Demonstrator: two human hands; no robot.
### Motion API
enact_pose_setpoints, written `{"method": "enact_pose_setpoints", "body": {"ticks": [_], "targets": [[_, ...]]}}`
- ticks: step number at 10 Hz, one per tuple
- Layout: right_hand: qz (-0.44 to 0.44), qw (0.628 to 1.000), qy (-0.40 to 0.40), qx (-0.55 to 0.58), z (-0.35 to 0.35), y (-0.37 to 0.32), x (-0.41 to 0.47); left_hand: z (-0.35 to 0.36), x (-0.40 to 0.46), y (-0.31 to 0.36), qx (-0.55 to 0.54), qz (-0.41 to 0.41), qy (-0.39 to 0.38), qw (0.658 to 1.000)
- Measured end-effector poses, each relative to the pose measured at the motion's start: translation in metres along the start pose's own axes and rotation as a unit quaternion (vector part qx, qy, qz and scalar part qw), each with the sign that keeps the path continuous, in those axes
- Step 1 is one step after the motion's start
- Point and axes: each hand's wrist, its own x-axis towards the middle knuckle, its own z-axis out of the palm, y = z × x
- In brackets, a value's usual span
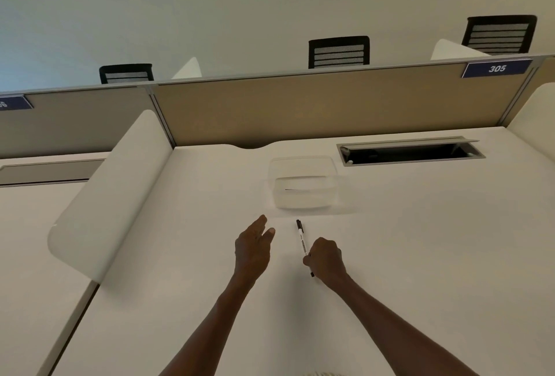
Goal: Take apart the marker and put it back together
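Note:
A slim white marker (301, 240) with a black cap at its far end points away from me over the white desk (420, 240). My right hand (326, 260) is closed around its near end, and a black tip pokes out below the fist. The cap sits on the marker. My left hand (253, 248) hovers to the left of the marker, fingers stretched forward and slightly apart, holding nothing and not touching the marker.
A clear plastic container (303, 187) stands just beyond the marker. An open cable hatch (411, 151) lies at the back right. A tan partition (330, 105) closes the far edge, and a white side divider (114, 195) stands on the left.

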Motion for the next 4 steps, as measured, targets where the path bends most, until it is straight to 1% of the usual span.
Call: {"method": "enact_pose_setpoints", "body": {"ticks": [2, 3, 4], "targets": [[0.002, 1.000, 0.014, -0.006, 0.012, -0.002, 0.004, -0.003, -0.006, -0.011, 0.025, 0.002, -0.005, 1.000], [0.003, 1.000, 0.025, 0.011, 0.016, 0.002, 0.004, -0.004, -0.009, -0.015, 0.044, -0.001, -0.010, 0.999], [-0.008, 0.998, 0.063, 0.011, 0.013, 0.003, 0.005, -0.001, -0.011, -0.021, 0.106, 0.030, 0.003, 0.994]]}}
